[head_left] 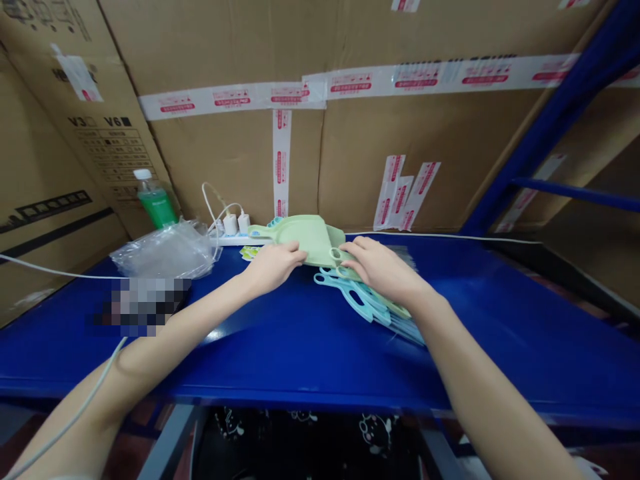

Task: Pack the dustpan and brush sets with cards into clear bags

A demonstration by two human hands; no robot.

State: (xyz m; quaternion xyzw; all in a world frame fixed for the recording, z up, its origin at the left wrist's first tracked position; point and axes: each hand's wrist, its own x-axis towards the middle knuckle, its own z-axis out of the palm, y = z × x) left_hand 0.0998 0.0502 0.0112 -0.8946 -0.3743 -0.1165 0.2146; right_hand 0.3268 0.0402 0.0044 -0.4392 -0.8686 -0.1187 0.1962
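A pale green plastic dustpan lies on the blue table near the cardboard wall. My left hand grips its front left edge, fingers curled over the rim. My right hand rests closed on the dustpan's ringed green handle at the right. Under my right wrist lies a pile of light blue and green plastic handles, several of them, fanned toward the right.
A heap of clear plastic bags and a green bottle sit at the back left. A white power strip with chargers lies by the wall. Cardboard boxes close off the back; a blue rack post rises at right.
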